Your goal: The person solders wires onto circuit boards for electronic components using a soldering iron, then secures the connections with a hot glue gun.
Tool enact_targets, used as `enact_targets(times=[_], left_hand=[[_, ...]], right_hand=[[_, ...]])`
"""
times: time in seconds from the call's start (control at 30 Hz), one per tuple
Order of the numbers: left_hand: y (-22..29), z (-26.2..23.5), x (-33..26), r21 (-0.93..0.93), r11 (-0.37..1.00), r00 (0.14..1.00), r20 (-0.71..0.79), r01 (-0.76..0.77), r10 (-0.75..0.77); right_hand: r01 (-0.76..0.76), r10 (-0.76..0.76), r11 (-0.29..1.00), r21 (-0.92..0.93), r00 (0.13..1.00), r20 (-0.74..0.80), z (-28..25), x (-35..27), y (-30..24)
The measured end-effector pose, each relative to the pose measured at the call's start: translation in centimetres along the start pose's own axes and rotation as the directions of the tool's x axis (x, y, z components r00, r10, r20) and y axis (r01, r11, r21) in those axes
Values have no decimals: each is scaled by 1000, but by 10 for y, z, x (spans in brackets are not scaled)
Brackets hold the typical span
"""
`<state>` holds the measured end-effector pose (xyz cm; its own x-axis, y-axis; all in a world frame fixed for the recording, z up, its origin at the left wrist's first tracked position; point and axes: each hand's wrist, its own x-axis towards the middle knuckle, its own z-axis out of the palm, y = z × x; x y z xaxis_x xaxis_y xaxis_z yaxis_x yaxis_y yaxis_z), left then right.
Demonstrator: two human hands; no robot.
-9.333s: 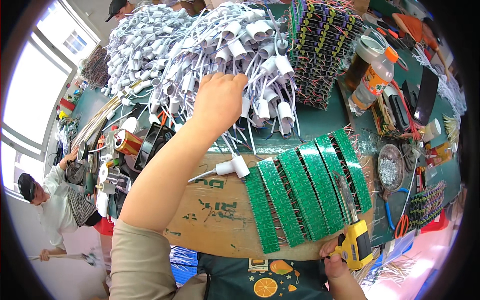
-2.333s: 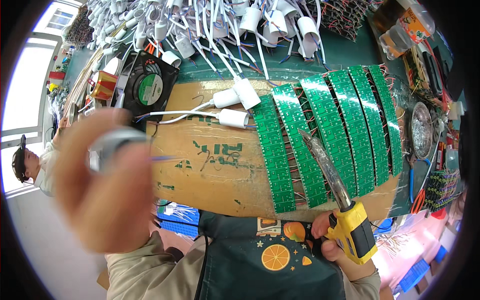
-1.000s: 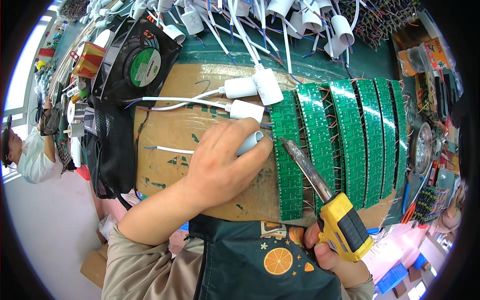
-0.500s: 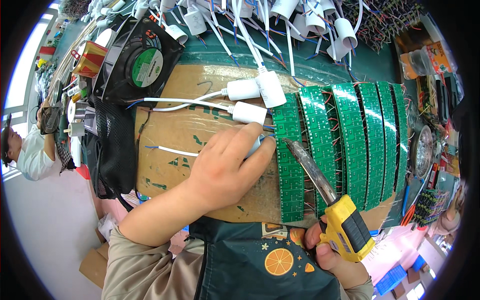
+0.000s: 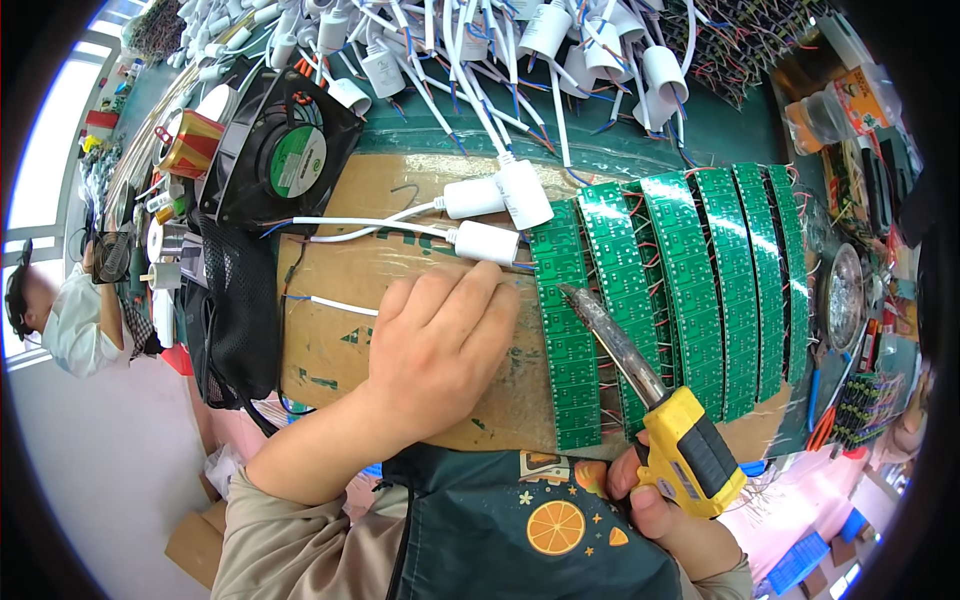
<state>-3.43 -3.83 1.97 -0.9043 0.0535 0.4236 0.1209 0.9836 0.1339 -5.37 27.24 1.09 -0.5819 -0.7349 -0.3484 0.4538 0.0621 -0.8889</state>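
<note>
My right hand [image 5: 640, 485] is closed round the yellow and black handle of a soldering gun [image 5: 690, 450]. Its dark tip rests over or on the leftmost green circuit board strip [image 5: 570, 370]; contact is hard to tell. My left hand [image 5: 435, 345] has curled fingers just left of that strip. A white cable [image 5: 345, 306] with a blue wire end runs under it, and the lamp socket it grips is hidden by the fingers. Above the knuckles lie white lamp sockets: one [image 5: 487, 243] lying sideways, another [image 5: 470, 198] behind it, and a third [image 5: 525, 195] at the strip's top.
More circuit board strips [image 5: 685, 290] stand in a row to the right. A black fan [image 5: 280, 150] and a black mesh bag [image 5: 235, 310] are at left. Many white sockets [image 5: 545, 30] pile up at the back. A metal bowl [image 5: 845, 285] sits far right. Another person [image 5: 75, 310] is at far left.
My left hand has drawn back slightly left and down from the board's edge, and the whitish piece between its fingers is now hidden. The soldering gun has barely moved. The view has shifted a little.
</note>
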Motion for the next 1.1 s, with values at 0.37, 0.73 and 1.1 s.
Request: enact_targets(times=[0.37,0.73,1.1], left_hand=[[-5,3,2,-89,989,993,-38,-114,111],[-8,9,-1,-51,993,991,-77,-109,105],[-10,12,-2,-83,992,993,-82,-91,84]], right_hand=[[75,-66,989,-125,995,71,-8,0,10],[100,-80,972,-212,992,102,-6,6,1],[-3,-4,998,-67,994,-107,13,14,-13]])
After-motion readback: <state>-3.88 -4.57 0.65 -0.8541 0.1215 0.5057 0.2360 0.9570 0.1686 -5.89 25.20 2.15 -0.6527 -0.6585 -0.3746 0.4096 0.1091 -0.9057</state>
